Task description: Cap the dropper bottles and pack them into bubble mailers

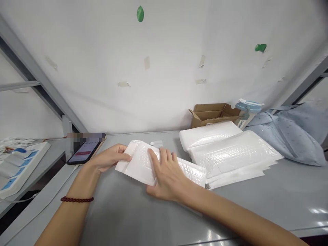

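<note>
A white bubble mailer [141, 160] lies slantwise in front of me, over the grey table. My left hand [112, 157] pinches its left end between thumb and fingers, where a flap shows. Across its middle lies my right hand [167, 174], fingers over the top and thumb at the near edge, gripping it. The mailer's shiny right end [192, 171] sticks out beyond that hand. Behind it, a small clear plastic piece [156, 144] is partly hidden. To the right is a stack of more white bubble mailers [233, 155], spread unevenly.
A phone [85, 150] with a cable stands at the left, near a white power strip [23, 167]. Behind the stack are an open cardboard box [212, 114] and a blue-lidded container [248, 111]. Light blue fabric [294, 133] lies at the right. A white wall [102, 51] rises behind.
</note>
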### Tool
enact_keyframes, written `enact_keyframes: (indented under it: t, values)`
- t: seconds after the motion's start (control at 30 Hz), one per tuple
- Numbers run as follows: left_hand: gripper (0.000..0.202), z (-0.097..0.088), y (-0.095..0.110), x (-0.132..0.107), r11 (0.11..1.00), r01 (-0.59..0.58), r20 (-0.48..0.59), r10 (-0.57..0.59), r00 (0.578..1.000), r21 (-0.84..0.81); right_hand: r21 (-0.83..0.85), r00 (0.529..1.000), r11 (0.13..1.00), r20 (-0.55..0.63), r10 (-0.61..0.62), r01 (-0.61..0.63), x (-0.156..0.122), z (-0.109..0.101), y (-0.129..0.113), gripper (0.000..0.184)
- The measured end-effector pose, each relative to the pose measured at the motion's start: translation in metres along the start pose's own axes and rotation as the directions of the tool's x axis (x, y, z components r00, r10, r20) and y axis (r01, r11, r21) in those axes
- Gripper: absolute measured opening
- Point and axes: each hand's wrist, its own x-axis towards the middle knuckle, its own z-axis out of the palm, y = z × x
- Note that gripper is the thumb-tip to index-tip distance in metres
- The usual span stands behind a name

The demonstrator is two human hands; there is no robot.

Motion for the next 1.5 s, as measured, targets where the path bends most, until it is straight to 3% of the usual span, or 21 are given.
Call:
enact_keyframes:
  t: [0.13,0.27,0.47,0.6,0.73,0.83,0.9,0.93,1.1,1.33,1.5]
  values:
    - [0.009,-0.006,-0.003,0.0,0.995,-0.018,0.109,0.007,0.994,0.096,0.079,0.998,0.995,0.026,0.061,-0.063,-0.007,0.01,-0.016,0.091]
    - [0.01,0.007,-0.009,0.01,0.99,-0.018,0.136,-0.001,0.991,0.139,0.096,0.995,0.99,0.031,0.097,-0.099,-0.012,0.012,-0.016,0.09]
    - [0.019,0.052,-0.019,0.035,0.982,-0.054,0.065,0.043,0.997,0.183,0.111,0.987,0.982,-0.035,0.156,-0.152,-0.021,0.017,0.011,0.073]
    - [0.029,0.064,-0.025,0.048,0.972,-0.081,-0.018,0.087,0.996,0.221,0.113,0.978,0.976,-0.068,0.196,-0.188,-0.027,0.018,0.028,0.061]
    - [0.036,0.054,-0.03,0.054,0.936,-0.116,-0.228,0.199,0.953,0.333,0.13,0.971,0.973,-0.12,0.209,-0.193,-0.027,0.014,0.036,0.044]
    - [0.031,0.041,-0.034,0.059,0.876,-0.142,-0.424,0.357,0.832,0.46,0.18,0.968,0.965,-0.13,0.213,-0.189,-0.026,0.012,0.039,0.035]
    - [0.028,0.035,-0.036,0.063,0.831,-0.151,-0.472,0.442,0.762,0.535,0.208,0.967,0.959,-0.129,0.221,-0.191,-0.026,0.011,0.041,0.035]
    - [0.028,0.033,-0.038,0.065,0.812,-0.156,-0.468,0.469,0.749,0.563,0.217,0.966,0.956,-0.124,0.225,-0.195,-0.026,0.011,0.042,0.035]
    - [0.021,0.033,-0.037,0.069,0.773,-0.194,-0.394,0.501,0.77,0.604,0.254,0.965,0.941,-0.076,0.251,-0.225,-0.026,0.013,0.042,0.036]
    - [0.027,0.019,-0.021,0.048,0.848,-0.214,-0.435,0.447,0.782,0.485,0.266,0.957,0.932,-0.085,0.277,-0.246,-0.025,0.013,0.042,0.037]
    - [0.023,0.005,-0.016,0.037,0.882,-0.244,-0.398,0.409,0.821,0.404,0.267,0.961,0.933,-0.069,0.267,-0.24,-0.026,0.013,0.04,0.037]
